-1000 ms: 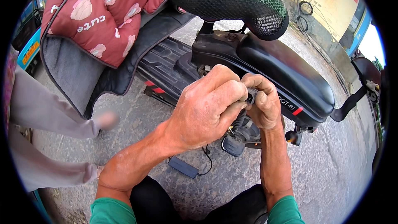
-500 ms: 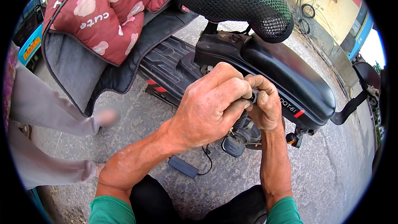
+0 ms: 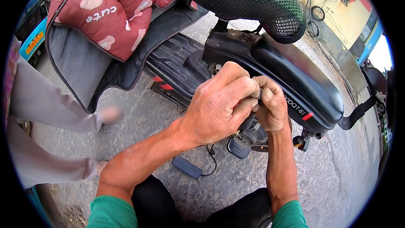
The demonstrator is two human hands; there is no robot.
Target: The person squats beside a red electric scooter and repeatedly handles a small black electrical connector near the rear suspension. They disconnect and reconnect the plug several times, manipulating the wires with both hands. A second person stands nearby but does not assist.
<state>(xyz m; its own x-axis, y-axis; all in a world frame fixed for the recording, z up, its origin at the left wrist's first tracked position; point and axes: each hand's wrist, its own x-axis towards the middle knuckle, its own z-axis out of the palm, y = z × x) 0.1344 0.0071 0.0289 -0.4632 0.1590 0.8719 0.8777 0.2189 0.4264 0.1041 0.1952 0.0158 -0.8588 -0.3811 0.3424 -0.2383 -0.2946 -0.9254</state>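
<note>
My left hand point(image 3: 221, 105) and my right hand point(image 3: 272, 105) meet in front of the side of a black electric scooter point(image 3: 303, 80). Between their pinched fingertips sits a small dark part point(image 3: 259, 97), mostly covered by the fingers, so its kind does not show. A bit of red shows inside the curl of my left hand. Under the hands are a black coiled spring and the scooter's black pedal point(image 3: 238, 147). On the ground below my left forearm lies a black box-shaped adapter point(image 3: 187, 167) with a thin cable point(image 3: 214, 160).
Green mesh covers the scooter seat point(image 3: 244, 2). A red padded apron with a grey lining point(image 3: 80, 59) hangs over the front. At the left stands a person in light trousers point(image 3: 50, 101). Cables point(image 3: 314, 17) hang on the wall at the back right.
The view has shifted slightly, so the scooter appears a little further right. My hands stay together at nearly the same place, fingertips still pinched around the small dark part.
</note>
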